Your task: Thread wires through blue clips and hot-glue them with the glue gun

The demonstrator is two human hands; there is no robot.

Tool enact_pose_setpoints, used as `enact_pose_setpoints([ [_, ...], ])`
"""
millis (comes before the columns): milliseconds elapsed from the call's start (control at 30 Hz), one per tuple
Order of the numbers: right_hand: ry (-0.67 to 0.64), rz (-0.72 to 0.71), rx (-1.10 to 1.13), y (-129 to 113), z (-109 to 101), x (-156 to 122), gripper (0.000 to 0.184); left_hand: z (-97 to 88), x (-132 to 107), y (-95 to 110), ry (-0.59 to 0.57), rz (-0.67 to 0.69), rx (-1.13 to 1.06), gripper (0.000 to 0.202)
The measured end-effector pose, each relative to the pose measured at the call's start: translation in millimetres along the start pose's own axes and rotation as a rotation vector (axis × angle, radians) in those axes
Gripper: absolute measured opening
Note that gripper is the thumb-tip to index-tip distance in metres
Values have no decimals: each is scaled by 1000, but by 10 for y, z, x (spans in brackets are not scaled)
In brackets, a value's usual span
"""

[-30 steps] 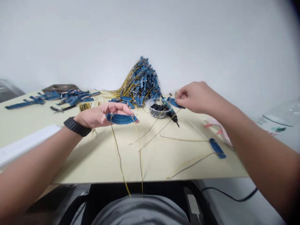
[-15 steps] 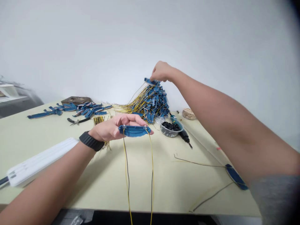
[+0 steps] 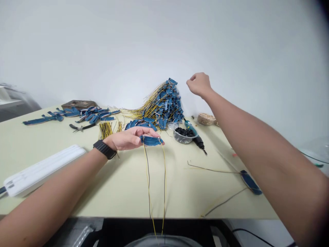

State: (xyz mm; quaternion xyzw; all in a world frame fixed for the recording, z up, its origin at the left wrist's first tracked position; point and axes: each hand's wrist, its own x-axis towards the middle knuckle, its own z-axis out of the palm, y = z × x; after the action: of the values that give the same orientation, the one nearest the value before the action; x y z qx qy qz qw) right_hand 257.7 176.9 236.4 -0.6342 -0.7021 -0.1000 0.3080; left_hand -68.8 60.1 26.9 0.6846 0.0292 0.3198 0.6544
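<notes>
My left hand (image 3: 131,137), palm turned up, holds a small blue strip (image 3: 151,141) between thumb and fingers. Yellow and black wires (image 3: 149,178) hang from both ends of the strip, past the table's front edge. My right hand (image 3: 199,84) is raised in front of the wall, its fingers curled closed and nothing showing in them. To its left stands a tall heap of similar blue strips (image 3: 167,106), their yellow wires fanning leftward. Behind my left hand lie more blue strips (image 3: 141,124) and cut wire bundles (image 3: 105,130).
A clear tub of black pieces (image 3: 185,133) stands by a dark screwdriver-like tool (image 3: 200,144). One wired blue strip (image 3: 250,182) lies at right. Pliers (image 3: 82,127), loose blue strips (image 3: 95,115), a wooden block (image 3: 78,104) and a white power strip (image 3: 43,168) are at left.
My right hand has let go of a blue strip on top of the heap and moved right, away from it. My left hand still holds its strip.
</notes>
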Motion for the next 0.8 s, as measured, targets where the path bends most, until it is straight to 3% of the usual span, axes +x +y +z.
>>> enact_pose_setpoints([
  [133, -86, 1, 19, 183, -132, -661, 38, 9, -14, -3, 97, -82, 35, 94],
  [267, -178, -19, 28, 413, -378, -1374, 26, 89, -20, -10, 240, -134, 76, 91],
  [433, -424, 64, -103, 848, -781, -2052, 17, 126, -82, -13, 224, -128, 155, 85],
  [500, -487, 122, -150, 1031, -891, -2212, 19, 89, -118, -39, 235, -137, 186, 85],
  [600, -469, 175, -166, 1232, -978, -2328, 18, 24, -148, -122, 301, -126, 242, 95],
  [700, -457, 167, -126, 1301, -1009, -2354, 17, -6, -178, -239, 295, -232, 266, 104],
  [800, -473, 194, -112, 1348, -1020, -2397, 18, -34, -254, -346, 340, -166, 267, 105],
])
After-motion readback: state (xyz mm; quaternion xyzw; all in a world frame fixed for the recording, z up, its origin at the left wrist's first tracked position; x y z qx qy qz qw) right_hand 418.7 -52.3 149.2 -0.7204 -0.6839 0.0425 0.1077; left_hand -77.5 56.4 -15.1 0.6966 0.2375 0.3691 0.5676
